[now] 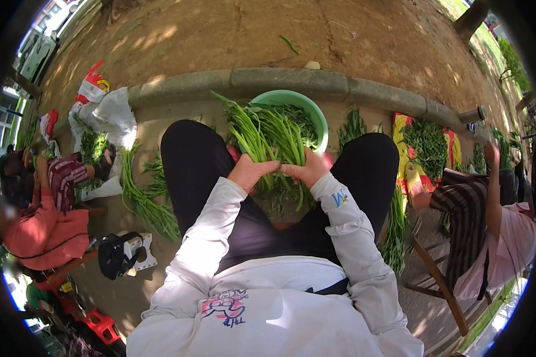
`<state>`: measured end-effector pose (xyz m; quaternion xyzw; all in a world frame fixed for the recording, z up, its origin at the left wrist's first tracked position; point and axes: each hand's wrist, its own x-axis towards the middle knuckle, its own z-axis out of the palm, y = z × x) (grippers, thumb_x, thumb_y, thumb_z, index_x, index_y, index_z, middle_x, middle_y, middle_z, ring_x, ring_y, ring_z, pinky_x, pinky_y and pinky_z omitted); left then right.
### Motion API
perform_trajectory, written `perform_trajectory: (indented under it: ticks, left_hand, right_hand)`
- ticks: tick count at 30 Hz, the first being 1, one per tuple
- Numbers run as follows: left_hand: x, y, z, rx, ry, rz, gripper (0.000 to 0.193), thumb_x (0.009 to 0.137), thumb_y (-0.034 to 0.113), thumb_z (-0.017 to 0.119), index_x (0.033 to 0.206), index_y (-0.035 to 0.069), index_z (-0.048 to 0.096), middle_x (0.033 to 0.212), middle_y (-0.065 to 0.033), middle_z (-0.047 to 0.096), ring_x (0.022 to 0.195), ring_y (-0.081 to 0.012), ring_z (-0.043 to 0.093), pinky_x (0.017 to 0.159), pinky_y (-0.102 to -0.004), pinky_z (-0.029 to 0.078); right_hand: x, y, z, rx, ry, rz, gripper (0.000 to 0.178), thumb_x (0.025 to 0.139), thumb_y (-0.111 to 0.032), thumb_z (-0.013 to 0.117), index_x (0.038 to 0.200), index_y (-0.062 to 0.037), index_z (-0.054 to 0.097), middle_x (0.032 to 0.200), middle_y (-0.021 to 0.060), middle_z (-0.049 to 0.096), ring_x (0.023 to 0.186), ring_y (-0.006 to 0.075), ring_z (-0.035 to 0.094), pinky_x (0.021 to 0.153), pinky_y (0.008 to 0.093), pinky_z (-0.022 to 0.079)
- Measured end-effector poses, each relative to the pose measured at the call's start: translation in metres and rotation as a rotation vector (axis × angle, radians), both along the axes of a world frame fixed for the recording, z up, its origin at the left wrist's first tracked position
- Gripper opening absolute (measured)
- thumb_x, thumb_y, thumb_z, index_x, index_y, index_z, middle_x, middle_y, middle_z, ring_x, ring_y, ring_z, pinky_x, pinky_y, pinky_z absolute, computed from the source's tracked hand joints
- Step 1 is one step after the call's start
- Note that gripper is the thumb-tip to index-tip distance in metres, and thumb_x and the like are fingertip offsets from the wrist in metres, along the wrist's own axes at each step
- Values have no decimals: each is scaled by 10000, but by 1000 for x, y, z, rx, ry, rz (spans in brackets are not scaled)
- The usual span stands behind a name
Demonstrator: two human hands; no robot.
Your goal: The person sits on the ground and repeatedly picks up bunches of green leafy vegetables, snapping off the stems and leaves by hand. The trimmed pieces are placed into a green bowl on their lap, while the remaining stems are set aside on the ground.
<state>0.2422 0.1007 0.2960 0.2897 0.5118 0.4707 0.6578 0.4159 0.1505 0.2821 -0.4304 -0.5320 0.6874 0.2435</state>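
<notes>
Between my knees, my left hand (252,172) is closed round a bunch of long green stems, which look like water spinach (244,124). My right hand (309,169) grips the stems just beside it, with both thumbs nearly meeting on top. The bunch fans out away from me, and some ends hang below my hands. Just beyond, a round green basin (321,122) holds a heap of loose narrow leaves (298,119). Part of the basin is hidden behind the stems. Something red shows in part beside my hands.
More long stems (140,190) lie on the ground to my left, and others (394,238) by my right knee. A black bag (119,254) sits on the left. Seated people flank me, near leaf piles on a white sack (116,113) and a red-yellow sheet (402,143). A stone kerb (268,81) runs ahead.
</notes>
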Motion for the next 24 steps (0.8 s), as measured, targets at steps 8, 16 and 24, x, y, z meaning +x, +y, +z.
perform_trajectory:
  ticks: [8,16,24]
  left_hand:
    - [-5,2,-11,-59,-76,50,416,782,55,602,1164,-23,456,909,-98,572,775,-185,587,666,-308,481]
    - [0,3,-2,-41,-9,-23,435,767,50,627,1162,-30,463,874,-74,587,750,-143,575,667,-259,456]
    - [-1,3,-3,-14,-4,-84,293,778,79,615,1058,5,566,840,-42,598,759,-133,570,685,-263,446]
  right_hand:
    - [35,28,-11,-432,780,-666,162,799,-146,637,766,-77,494,600,15,464,484,139,472,430,276,386]
    - [8,6,-1,-12,170,-170,238,714,-48,647,933,-23,557,770,35,597,558,99,544,423,218,419]
    - [-7,-3,-17,257,20,-47,353,738,17,615,1081,-20,542,965,28,620,897,99,562,811,243,434]
